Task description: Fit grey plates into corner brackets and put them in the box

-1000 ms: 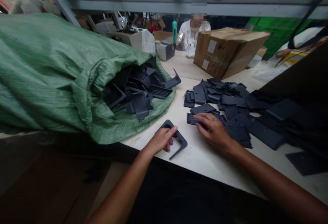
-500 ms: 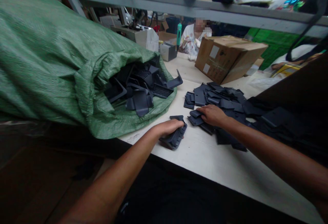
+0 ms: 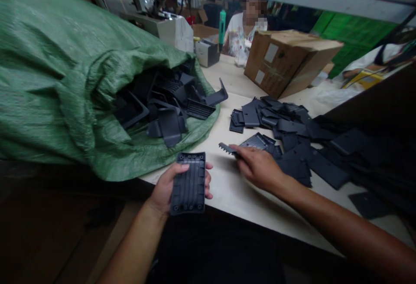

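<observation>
Gripping a dark part (image 3: 191, 188) near the counter's front edge, the left hand (image 3: 164, 188) is turning its ribbed face toward the camera. This grip is closing around the part, the thumb pressing on its face and the fingers wrapping past the far side. The right hand (image 3: 260, 167) is pinching a thin toothed plate (image 3: 226, 148) by one end, holding it just above the counter (image 3: 224, 188), near the pile of dark plates (image 3: 292, 128). To the left, a green sack (image 3: 48, 71) is lying with its mouth open, showing more dark parts (image 3: 169, 125) inside; a cardboard box (image 3: 279, 63) is sitting behind the pile.

The step in hand seems to be handling one piece in each hand, the two pieces being apart. Bringing them together would be calling for a steady left grip, the ribbed face kept open, and the plate's toothed edge lined up squarely.
</observation>
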The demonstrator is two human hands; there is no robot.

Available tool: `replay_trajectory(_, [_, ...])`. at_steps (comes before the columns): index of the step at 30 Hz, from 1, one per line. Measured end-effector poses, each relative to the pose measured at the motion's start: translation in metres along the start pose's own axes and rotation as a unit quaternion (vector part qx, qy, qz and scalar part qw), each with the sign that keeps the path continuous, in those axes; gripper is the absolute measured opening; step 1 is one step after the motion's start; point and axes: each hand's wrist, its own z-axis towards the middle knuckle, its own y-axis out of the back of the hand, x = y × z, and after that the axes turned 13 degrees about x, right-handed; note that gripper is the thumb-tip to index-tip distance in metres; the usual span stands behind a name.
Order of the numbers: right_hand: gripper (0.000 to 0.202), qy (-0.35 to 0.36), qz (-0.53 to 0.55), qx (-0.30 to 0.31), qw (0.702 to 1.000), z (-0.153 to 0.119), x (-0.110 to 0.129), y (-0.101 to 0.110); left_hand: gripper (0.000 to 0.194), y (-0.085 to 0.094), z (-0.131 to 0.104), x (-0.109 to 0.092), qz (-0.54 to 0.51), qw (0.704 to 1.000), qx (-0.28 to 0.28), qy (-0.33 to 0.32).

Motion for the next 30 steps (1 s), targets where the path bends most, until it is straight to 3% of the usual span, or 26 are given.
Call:
replay_trajectory(3, [0.044, -0.083, -0.018, 0.033, 0.996, 0.01, 0.009, -0.015, 0.051, 0.0, -0.007, 0.004, -0.002, 1.0, -0.016, 0.023])
replay_trajectory(6, [0.044, -0.165, -0.041, 0.01, 0.985, 0.023, -0.014, -0.017, 0.049, 0.0, -0.007, 0.008, 0.01, 1.0, -0.014, 0.024])
replay_trajectory(11, [0.046, -0.242, -0.066, -0.035, 0.967, 0.028, -0.067, 0.003, 0.046, -0.005, -0.011, 0.015, 0.019, 1.0, -0.003, -0.005])
replay_trajectory(14, [0.052, -0.272, -0.067, -0.082, 0.957, 0.019, -0.077, 0.021, 0.052, -0.006, -0.016, 0.019, 0.025, 1.0, -0.004, -0.005])
replay_trajectory(18, [0.054, -0.205, -0.023, -0.164, 0.965, 0.002, -0.047, 0.024, 0.071, -0.006, -0.021, 0.023, 0.059, 0.998, -0.031, 0.014])
replay_trajectory(21, [0.054, -0.116, 0.004, -0.099, 0.988, -0.005, -0.008, 0.0, 0.089, -0.007, -0.019, 0.022, 0.092, 0.994, -0.05, 0.032])
replay_trajectory(24, [0.056, -0.094, -0.011, -0.001, 0.995, -0.001, 0.018, -0.034, 0.102, -0.008, -0.014, 0.019, 0.106, 0.992, -0.054, 0.036])
replay_trajectory(27, [0.061, -0.107, -0.034, 0.008, 0.994, 0.001, 0.024, -0.056, 0.107, -0.008, -0.011, 0.016, 0.107, 0.992, -0.063, 0.013])
replay_trajectory(30, [0.079, -0.108, -0.036, -0.01, 0.993, -0.005, 0.013, -0.063, 0.105, -0.007, -0.012, 0.017, 0.075, 0.993, -0.086, -0.022])
